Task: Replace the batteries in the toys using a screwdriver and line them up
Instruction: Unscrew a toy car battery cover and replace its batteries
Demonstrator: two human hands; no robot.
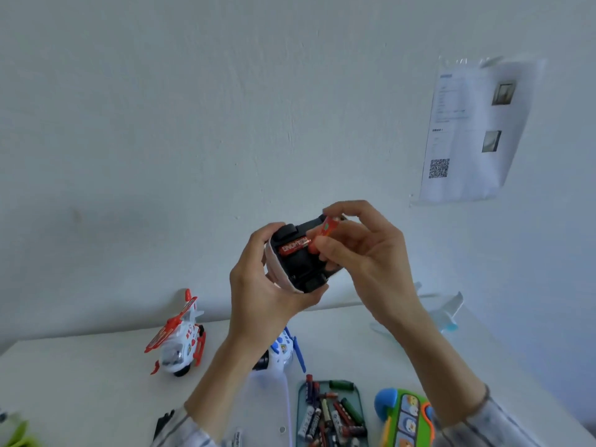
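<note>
My left hand (258, 285) grips a toy (300, 266) with a black underside and white edge, held up in front of the wall with its battery bay facing me. One red battery (292, 247) lies in the bay. My right hand (354, 250) pinches a second red battery (327, 228) at the bay's right end. On the table below, a grey tray (301, 391) holds several loose batteries (332, 414). No screwdriver is in sight.
A red and white toy helicopter (179, 335) stands at the left. A blue and white helicopter (283, 350) sits behind my left forearm. A pale toy plane (448, 312) is at the right, a green toy phone (406, 417) near the tray, a black cover piece (164, 421) by my left sleeve.
</note>
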